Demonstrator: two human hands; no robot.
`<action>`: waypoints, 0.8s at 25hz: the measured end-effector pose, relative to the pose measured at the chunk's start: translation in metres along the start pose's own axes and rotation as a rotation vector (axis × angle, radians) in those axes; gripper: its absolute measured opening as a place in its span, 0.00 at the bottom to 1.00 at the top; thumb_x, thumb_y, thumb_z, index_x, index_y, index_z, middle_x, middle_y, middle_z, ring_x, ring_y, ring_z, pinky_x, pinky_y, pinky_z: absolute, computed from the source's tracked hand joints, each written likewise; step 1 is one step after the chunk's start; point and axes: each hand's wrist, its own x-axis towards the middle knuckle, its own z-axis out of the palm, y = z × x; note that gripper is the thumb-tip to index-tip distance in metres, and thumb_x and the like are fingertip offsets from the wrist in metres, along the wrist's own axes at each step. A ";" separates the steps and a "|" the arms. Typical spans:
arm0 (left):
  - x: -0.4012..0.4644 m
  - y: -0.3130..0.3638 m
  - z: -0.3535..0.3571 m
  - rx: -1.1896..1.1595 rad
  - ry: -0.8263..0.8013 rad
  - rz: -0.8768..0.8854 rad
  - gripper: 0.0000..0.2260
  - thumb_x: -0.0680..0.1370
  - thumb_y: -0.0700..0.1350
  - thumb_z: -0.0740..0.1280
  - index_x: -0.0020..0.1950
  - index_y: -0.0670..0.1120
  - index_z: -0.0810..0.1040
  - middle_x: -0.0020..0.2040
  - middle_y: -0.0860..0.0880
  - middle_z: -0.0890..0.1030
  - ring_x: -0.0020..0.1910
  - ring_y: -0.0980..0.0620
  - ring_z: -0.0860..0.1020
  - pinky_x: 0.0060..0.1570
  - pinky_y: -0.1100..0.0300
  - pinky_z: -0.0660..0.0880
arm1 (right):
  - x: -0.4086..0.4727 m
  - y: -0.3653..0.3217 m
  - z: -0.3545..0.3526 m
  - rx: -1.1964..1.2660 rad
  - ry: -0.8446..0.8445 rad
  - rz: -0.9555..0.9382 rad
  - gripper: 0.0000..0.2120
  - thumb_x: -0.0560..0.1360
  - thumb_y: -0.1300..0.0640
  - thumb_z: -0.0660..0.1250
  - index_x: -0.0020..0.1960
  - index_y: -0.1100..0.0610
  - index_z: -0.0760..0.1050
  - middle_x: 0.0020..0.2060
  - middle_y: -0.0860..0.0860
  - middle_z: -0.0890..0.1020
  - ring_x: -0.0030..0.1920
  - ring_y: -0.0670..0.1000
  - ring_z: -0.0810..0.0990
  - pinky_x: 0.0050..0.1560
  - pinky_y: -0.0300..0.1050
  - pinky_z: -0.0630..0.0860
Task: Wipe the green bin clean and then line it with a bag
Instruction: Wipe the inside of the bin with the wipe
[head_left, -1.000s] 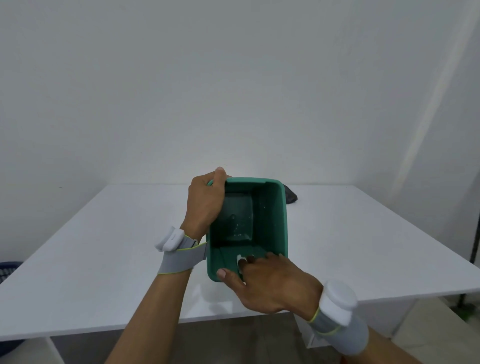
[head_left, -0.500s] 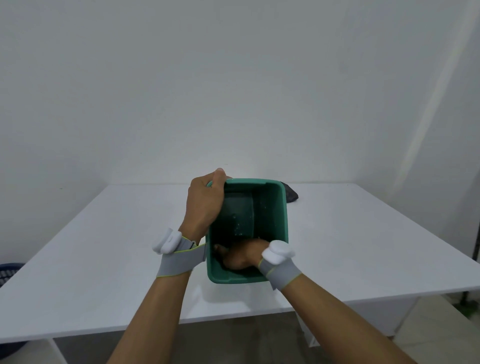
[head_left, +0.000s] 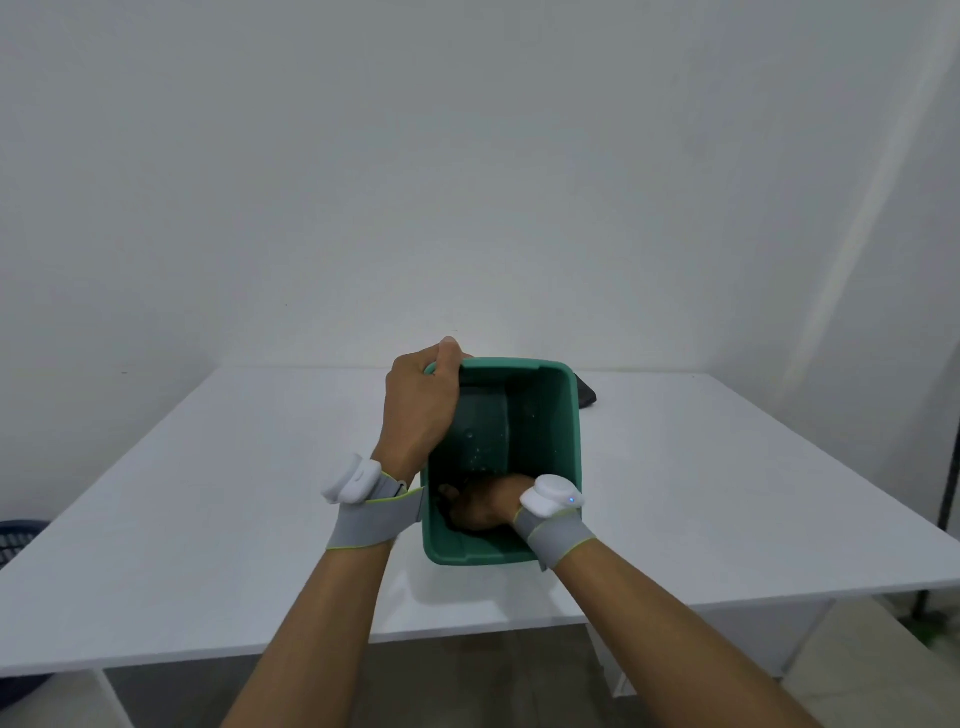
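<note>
The green bin (head_left: 540, 447) stands near the bench's (head_left: 208, 499) front edge, left hand (head_left: 418, 410) clamped on its rim, right hand (head_left: 480, 512) inside, grip hidden; steady the bin while wiping every wall.

The green rectangular plastic bin (head_left: 540, 415) stands near the middle of the white flat tabletop (head_left: 208, 493), and your left hand (head_left: 418, 410) grips its far-left rim corner, blocking that side of the opening. Your right hand (head_left: 480, 506) sits low inside against the near wall, filling the near part of the cavity; its fingers are hidden in shadow. The far half of the interior stays open from above. A dark flat object (head_left: 587, 397) lies just behind the bin's far-right corner, narrowing passage there. Broad bare tabletop runs to your left and right of the bin. A white wall (head_left: 467, 182) closes off the table's far edge.
</note>
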 end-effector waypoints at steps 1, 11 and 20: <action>-0.001 0.000 0.000 0.001 0.000 0.001 0.23 0.87 0.52 0.59 0.42 0.36 0.78 0.35 0.47 0.73 0.36 0.53 0.70 0.39 0.56 0.68 | -0.006 -0.002 0.002 -0.007 -0.007 0.000 0.28 0.87 0.43 0.46 0.83 0.53 0.55 0.82 0.55 0.58 0.82 0.57 0.56 0.80 0.49 0.53; -0.001 -0.001 0.000 -0.013 -0.015 -0.013 0.22 0.86 0.53 0.60 0.33 0.48 0.69 0.30 0.54 0.69 0.32 0.56 0.67 0.36 0.58 0.66 | -0.134 -0.002 0.021 -0.100 0.170 -0.044 0.40 0.82 0.32 0.36 0.78 0.57 0.66 0.75 0.57 0.72 0.72 0.61 0.74 0.73 0.59 0.66; 0.000 -0.005 0.000 -0.024 -0.032 -0.019 0.22 0.85 0.52 0.60 0.34 0.43 0.74 0.31 0.53 0.71 0.33 0.56 0.68 0.36 0.58 0.67 | -0.098 0.002 0.013 -0.026 0.089 -0.003 0.34 0.85 0.37 0.39 0.76 0.57 0.69 0.73 0.59 0.74 0.70 0.62 0.74 0.71 0.58 0.67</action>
